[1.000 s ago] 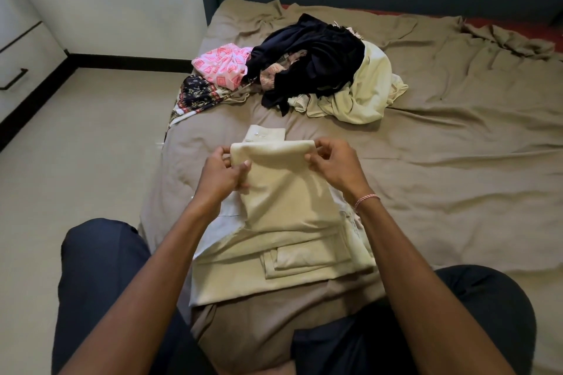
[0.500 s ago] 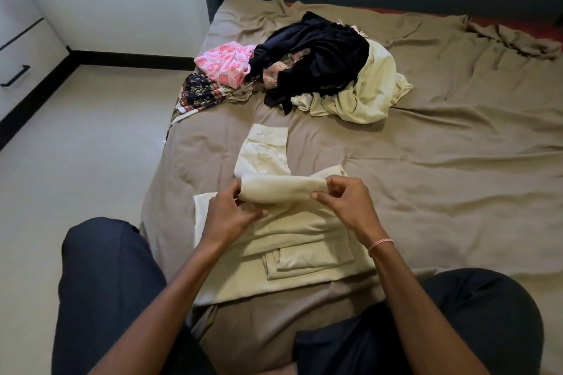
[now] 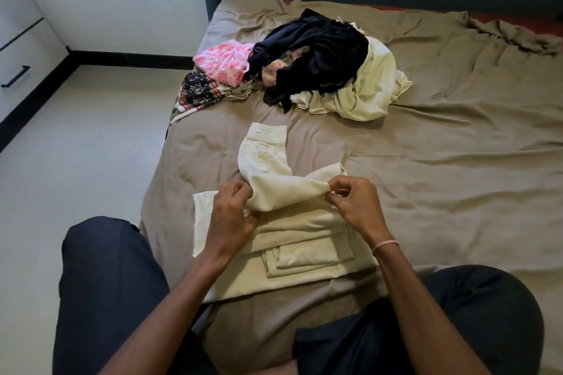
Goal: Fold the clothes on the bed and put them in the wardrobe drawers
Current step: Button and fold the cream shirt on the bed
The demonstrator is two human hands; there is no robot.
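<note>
Lower centre of the head view, cream shirt part-folded on the brown bedsheet, left hand gripping the sleeve fold, right hand pinching its other end, unfolded clothes pile upper centre, wardrobe drawer far left.

On bed, near front edge: shirt; clothes pile behind it; wardrobe drawer far left.

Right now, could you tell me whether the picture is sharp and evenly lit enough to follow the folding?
Head view: soft, even light, no glare; left hand, right hand and cream shirt read clearly. Head view: the dark clothes in the pile lose fold detail; the wide-angle lens stretches the edges.
</note>
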